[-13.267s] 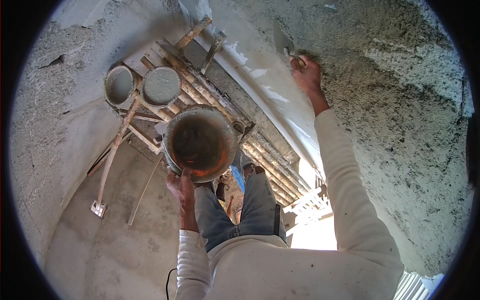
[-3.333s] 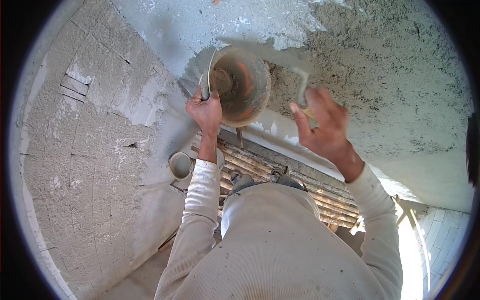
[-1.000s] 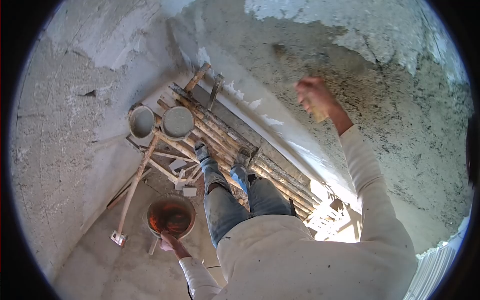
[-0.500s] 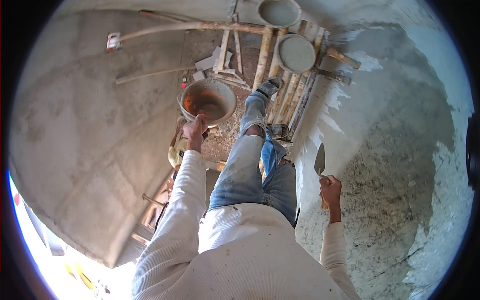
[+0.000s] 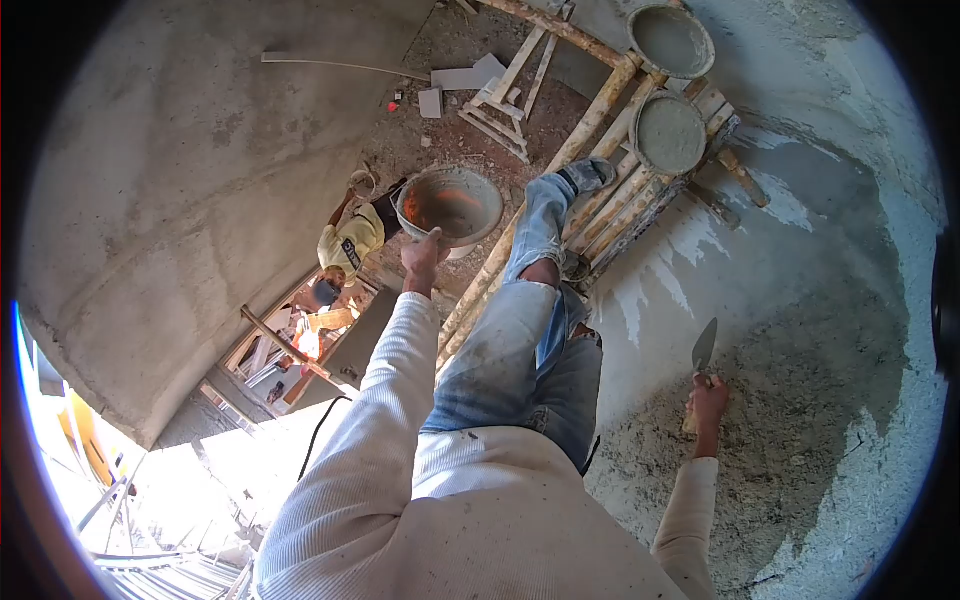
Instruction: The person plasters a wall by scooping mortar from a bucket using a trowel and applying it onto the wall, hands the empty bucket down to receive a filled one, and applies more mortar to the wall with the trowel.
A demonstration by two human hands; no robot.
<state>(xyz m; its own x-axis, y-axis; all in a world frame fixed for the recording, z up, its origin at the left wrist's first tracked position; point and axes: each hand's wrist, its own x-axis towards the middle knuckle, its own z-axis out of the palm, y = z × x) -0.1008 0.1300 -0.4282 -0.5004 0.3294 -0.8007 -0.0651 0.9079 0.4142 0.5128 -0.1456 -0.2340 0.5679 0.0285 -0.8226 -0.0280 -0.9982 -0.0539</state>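
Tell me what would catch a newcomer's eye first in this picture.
Probably the orange-stained bucket at centre top, gripped by its rim in the left hand and held out over a co-worker in yellow below. At the right, the right hand holds a trowel against the rough plastered wall. Two mortar-filled pans sit on the pole scaffold, upper right.

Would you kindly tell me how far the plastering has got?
Rough grey plaster covers part of the wall; pale bare patches remain. The right hand holds a trowel, the left hand an orange bucket. Two pans of mortar wait on the scaffold.
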